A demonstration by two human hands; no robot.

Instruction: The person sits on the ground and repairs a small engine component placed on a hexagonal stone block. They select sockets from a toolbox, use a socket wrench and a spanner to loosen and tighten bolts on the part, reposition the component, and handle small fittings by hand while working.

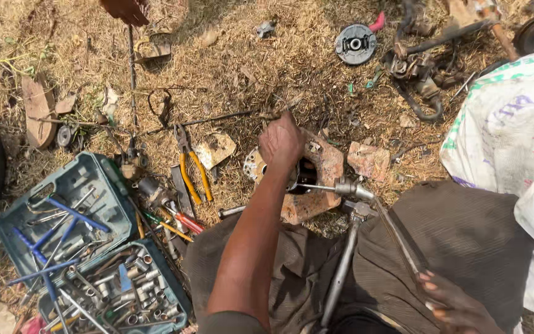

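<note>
My left hand [279,143] presses down on a round metal part [256,166] that rests on a reddish brick [316,179] on the dry grass. My right hand [455,303], low at the right over my brown trousers, grips the end of a long thin metal handle [397,238]. That handle runs up to a socket head and short rod [341,187] pointing into the metal part. A second steel bar [341,272] lies along my lap.
An open green case [103,185] of sockets and blue-handled wrenches sits at lower left. Yellow-handled pliers [191,170], screwdrivers and a round metal plate [355,44] lie about. A white printed sack [508,124] is at right, engine parts at upper right. Another person's hand [125,9] is at the top.
</note>
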